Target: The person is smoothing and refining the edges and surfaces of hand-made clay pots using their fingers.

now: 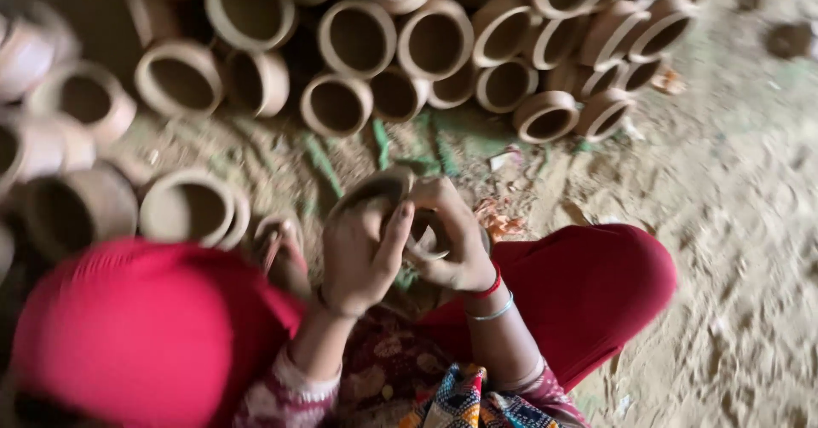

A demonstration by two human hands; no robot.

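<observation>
A small brown clay pot (385,186) sits between both of my hands, above my lap. My left hand (358,253) wraps its left side, with the thumb lying across the front. Fingers of my right hand (452,236) curl over the pot's right side and rim. Part of a rim (429,242) shows between the two hands; I cannot tell whether it belongs to the same pot. My knees in red cloth (588,287) spread out on both sides below.
Many round clay pots (358,38) lie stacked on their sides along the top. More pots (189,209) stand at the left. A sandal and foot (281,245) rest beside my left knee. Sandy ground (733,215) with scraps spreads to the right.
</observation>
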